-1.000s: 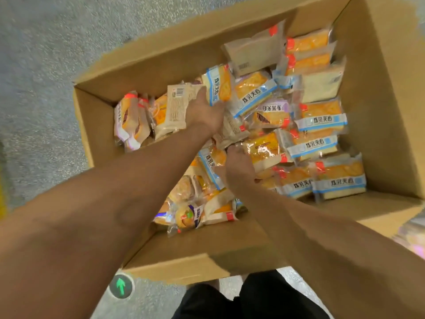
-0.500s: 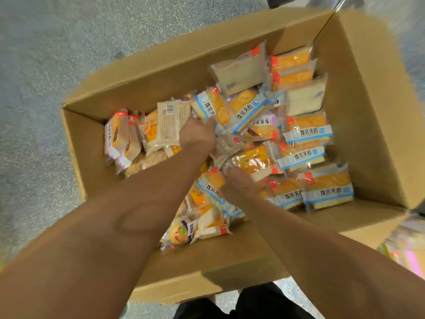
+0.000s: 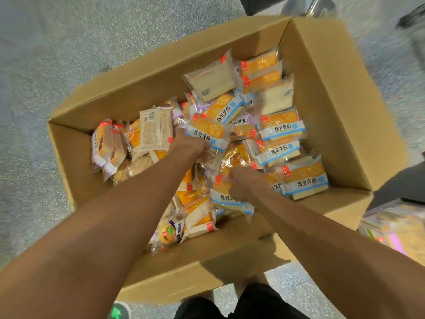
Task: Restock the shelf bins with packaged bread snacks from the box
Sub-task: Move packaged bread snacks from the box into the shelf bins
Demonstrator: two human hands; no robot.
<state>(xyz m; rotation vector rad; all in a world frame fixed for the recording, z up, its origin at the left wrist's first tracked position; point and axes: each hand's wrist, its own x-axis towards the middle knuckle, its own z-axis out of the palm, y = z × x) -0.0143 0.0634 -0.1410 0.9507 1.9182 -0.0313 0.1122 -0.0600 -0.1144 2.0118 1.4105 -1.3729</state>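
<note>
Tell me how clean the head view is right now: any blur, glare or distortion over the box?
Head view: motion blur streaks the grey speckled floor and the corners; the brown cardboard box bows from wide-angle distortion; glare shines on the blue-banded orange bread packets, though the print stays readable; left hand and right hand are fairly sharp, their fingers buried among the packets.
</note>
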